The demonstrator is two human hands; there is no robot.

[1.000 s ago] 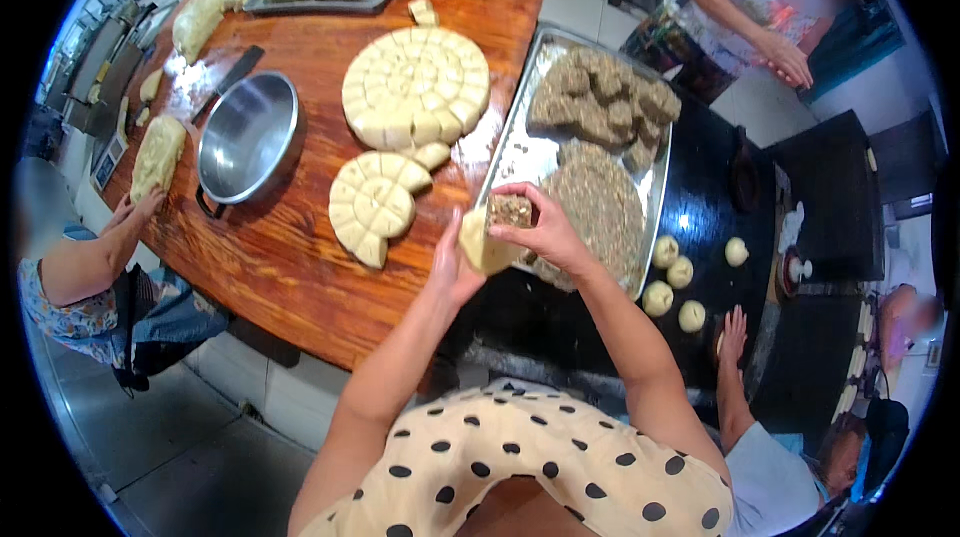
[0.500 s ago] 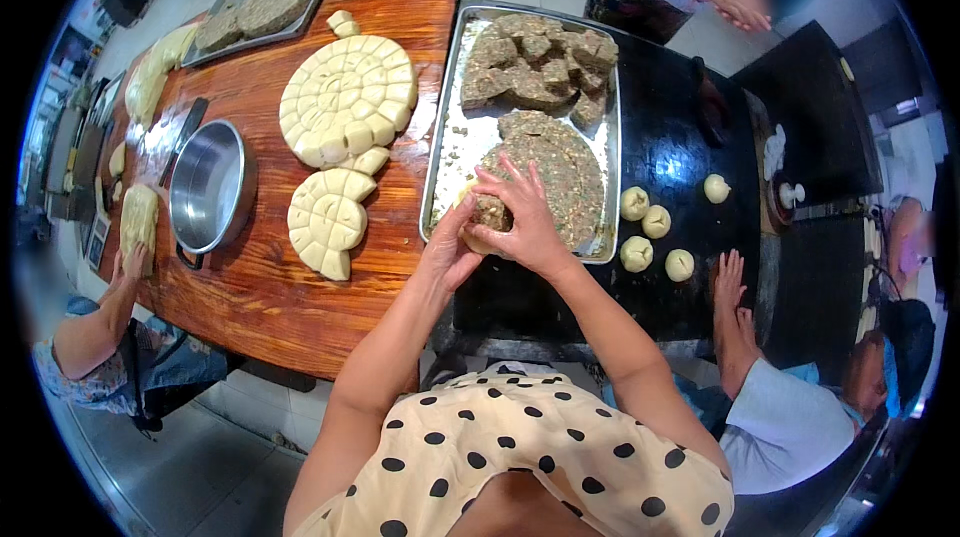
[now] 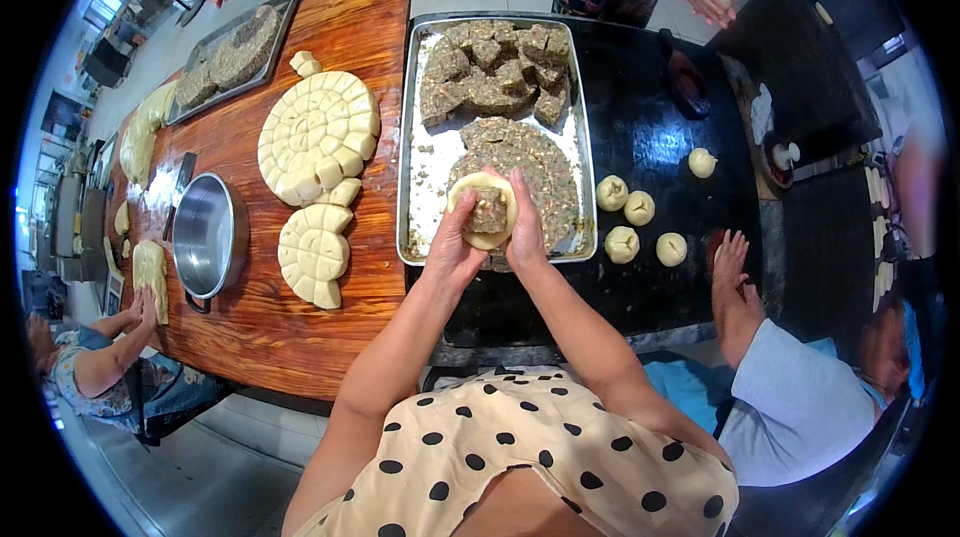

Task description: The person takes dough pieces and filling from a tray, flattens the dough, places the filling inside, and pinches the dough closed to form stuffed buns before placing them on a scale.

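Observation:
Over the near edge of a metal tray (image 3: 404, 152), I hold a flat round of pale dough (image 3: 488, 239) between both palms. A squarish lump of brown, speckled filling (image 3: 487, 207) sits on its middle. My left hand (image 3: 454, 245) cups the dough's left side, with the thumb up along its rim. From the right, my right hand (image 3: 527, 229) curves around the opposite edge, fingers pointing away from me. Behind my hands lies a flattened slab of the same filling (image 3: 530, 159). Cut chunks of filling (image 3: 490, 72) are heaped at the tray's far end.
Closed dough balls (image 3: 640, 207) rest on the black worktop (image 3: 650, 307) at right, near a co-worker's hand (image 3: 730, 262). On the wooden table (image 3: 370, 337) are portioned dough rounds (image 3: 318, 127), a metal pot (image 3: 210, 237) and another filling tray (image 3: 280, 32). Other people work around both surfaces.
My right hand has moved off the top of the filling to the dough's right edge, uncovering the lump. The view has shifted slightly. The co-worker at far right now shows dough in hand.

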